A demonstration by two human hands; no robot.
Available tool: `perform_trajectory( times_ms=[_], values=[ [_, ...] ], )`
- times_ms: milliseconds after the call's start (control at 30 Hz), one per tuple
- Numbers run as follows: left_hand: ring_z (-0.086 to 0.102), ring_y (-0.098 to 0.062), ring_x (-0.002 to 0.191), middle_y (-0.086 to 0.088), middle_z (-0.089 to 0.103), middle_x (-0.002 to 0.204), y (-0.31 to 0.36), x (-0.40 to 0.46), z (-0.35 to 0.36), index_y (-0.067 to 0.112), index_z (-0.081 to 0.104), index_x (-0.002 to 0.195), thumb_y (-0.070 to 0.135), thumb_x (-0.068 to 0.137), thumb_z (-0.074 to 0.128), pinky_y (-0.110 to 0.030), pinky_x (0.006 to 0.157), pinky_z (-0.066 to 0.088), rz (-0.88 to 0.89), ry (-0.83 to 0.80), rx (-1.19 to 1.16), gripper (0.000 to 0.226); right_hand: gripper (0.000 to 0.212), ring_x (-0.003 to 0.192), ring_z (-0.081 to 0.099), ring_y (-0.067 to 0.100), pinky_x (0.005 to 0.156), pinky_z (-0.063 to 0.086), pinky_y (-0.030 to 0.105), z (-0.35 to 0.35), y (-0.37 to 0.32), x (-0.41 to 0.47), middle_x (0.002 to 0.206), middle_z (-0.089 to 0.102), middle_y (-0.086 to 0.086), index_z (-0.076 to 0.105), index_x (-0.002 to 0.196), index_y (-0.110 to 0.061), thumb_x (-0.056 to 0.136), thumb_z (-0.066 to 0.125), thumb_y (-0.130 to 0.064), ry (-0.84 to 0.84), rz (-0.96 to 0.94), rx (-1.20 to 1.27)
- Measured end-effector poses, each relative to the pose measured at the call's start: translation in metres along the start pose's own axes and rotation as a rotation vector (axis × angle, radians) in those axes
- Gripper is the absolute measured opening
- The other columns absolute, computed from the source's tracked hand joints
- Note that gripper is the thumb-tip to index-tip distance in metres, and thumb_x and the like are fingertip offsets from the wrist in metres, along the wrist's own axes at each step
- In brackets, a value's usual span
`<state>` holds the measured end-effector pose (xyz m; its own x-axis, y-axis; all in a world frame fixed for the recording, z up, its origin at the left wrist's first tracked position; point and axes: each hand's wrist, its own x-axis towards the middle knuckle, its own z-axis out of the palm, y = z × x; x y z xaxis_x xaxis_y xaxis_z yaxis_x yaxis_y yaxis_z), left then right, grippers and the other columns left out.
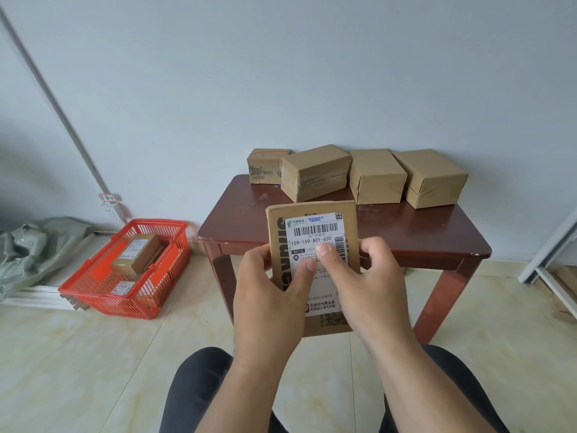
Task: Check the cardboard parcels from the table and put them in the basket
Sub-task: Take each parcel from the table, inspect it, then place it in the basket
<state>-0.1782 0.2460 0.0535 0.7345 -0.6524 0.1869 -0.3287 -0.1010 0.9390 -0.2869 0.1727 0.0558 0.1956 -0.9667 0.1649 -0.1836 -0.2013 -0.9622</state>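
Both hands hold one flat cardboard parcel (313, 232) upright before the table (406, 232) — left hand (268, 295) gripping its edge, right hand (371, 289) thumb across its white barcode label — with four plain boxes (376, 175) at twelve o'clock and the red basket (150, 295) at nine.
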Motion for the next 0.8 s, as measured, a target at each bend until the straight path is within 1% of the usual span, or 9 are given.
perform_trajectory(
  times_ms=[67, 133, 233, 333, 433, 533, 633, 700, 800],
  values=[
    [0.064, 0.005, 0.099, 0.022, 0.064, 0.111, 0.001, 0.001, -0.001, 0.044, 0.052, 0.121, 0.057, 0.087, 0.075, -0.017, 0.067, 0.056, 0.017, 0.011, 0.016, 0.043, 0.042, 0.078, 0.072, 0.004, 0.054, 0.061, 0.023, 0.0, 0.0, -0.002, 0.098, 0.07, -0.017, 0.058, 0.103, -0.035, 0.082, 0.068, -0.069, 0.002, -0.016, -0.035],
    [0.065, 0.004, 0.098, 0.022, 0.066, 0.109, 0.002, 0.004, -0.002, 0.046, 0.055, 0.122, 0.065, 0.086, 0.07, -0.021, 0.069, 0.058, 0.03, 0.023, 0.021, 0.044, 0.037, 0.084, 0.07, 0.006, 0.055, 0.059, 0.02, -0.001, 0.0, -0.005, 0.102, 0.069, -0.016, 0.056, 0.104, -0.037, 0.084, 0.069, -0.067, -0.014, -0.045, -0.055],
    [0.069, -0.004, 0.092, 0.014, 0.069, 0.106, 0.003, 0.01, -0.005, 0.044, 0.062, 0.112, 0.074, 0.085, 0.061, -0.026, 0.067, 0.061, 0.026, 0.036, 0.007, 0.04, 0.032, 0.085, 0.069, 0.002, 0.054, 0.056, 0.015, -0.002, -0.002, -0.006, 0.103, 0.068, -0.018, 0.056, 0.108, -0.038, 0.088, 0.072, -0.058, -0.05, -0.074, -0.044],
    [0.068, -0.005, 0.094, 0.013, 0.066, 0.106, 0.002, 0.01, -0.006, 0.045, 0.063, 0.114, 0.077, 0.082, 0.059, -0.032, 0.073, 0.063, 0.051, 0.052, 0.022, 0.046, 0.035, 0.084, 0.07, -0.003, 0.052, 0.055, 0.016, -0.002, -0.004, -0.003, 0.1, 0.07, -0.016, 0.058, 0.11, -0.033, 0.088, 0.073, -0.056, -0.054, -0.064, -0.014],
    [0.058, 0.004, 0.104, 0.022, 0.055, 0.111, 0.003, 0.005, -0.005, 0.044, 0.062, 0.126, 0.078, 0.078, 0.059, -0.027, 0.083, 0.058, 0.083, 0.051, 0.063, 0.059, 0.044, 0.092, 0.072, 0.002, 0.06, 0.06, 0.021, -0.002, -0.005, 0.001, 0.107, 0.072, -0.016, 0.063, 0.119, -0.039, 0.085, 0.069, -0.067, -0.042, -0.084, -0.019],
    [0.056, 0.002, 0.109, 0.024, 0.052, 0.112, 0.002, 0.001, -0.003, 0.039, 0.063, 0.127, 0.077, 0.078, 0.061, -0.027, 0.087, 0.057, 0.113, 0.074, 0.061, 0.062, 0.052, 0.101, 0.071, 0.009, 0.068, 0.065, 0.029, -0.001, -0.005, 0.002, 0.112, 0.071, -0.015, 0.065, 0.116, -0.046, 0.08, 0.058, -0.083, -0.036, -0.094, -0.052],
    [0.059, -0.001, 0.104, 0.019, 0.057, 0.109, 0.005, 0.003, -0.002, 0.038, 0.064, 0.117, 0.079, 0.076, 0.058, -0.032, 0.087, 0.057, 0.096, 0.082, 0.019, 0.059, 0.054, 0.099, 0.07, 0.009, 0.066, 0.064, 0.03, -0.002, -0.004, 0.001, 0.108, 0.07, -0.013, 0.065, 0.111, -0.044, 0.078, 0.057, -0.086, -0.007, -0.11, -0.064],
    [0.063, -0.006, 0.101, 0.012, 0.062, 0.108, 0.008, 0.007, -0.003, 0.037, 0.062, 0.107, 0.079, 0.078, 0.059, -0.036, 0.084, 0.059, 0.056, 0.081, -0.031, 0.051, 0.055, 0.1, 0.067, 0.007, 0.064, 0.062, 0.027, -0.002, -0.004, -0.001, 0.107, 0.066, -0.013, 0.064, 0.112, -0.04, 0.079, 0.058, -0.084, 0.004, -0.14, -0.102],
    [0.065, -0.014, 0.094, 0.004, 0.064, 0.103, 0.012, 0.012, -0.005, 0.031, 0.058, 0.095, 0.078, 0.079, 0.06, -0.036, 0.076, 0.056, 0.017, 0.089, -0.075, 0.05, 0.053, 0.102, 0.065, 0.006, 0.066, 0.063, 0.03, -0.001, -0.003, -0.005, 0.105, 0.063, -0.016, 0.063, 0.112, -0.039, 0.08, 0.06, -0.081, 0.012, -0.177, -0.124]
  ],
)
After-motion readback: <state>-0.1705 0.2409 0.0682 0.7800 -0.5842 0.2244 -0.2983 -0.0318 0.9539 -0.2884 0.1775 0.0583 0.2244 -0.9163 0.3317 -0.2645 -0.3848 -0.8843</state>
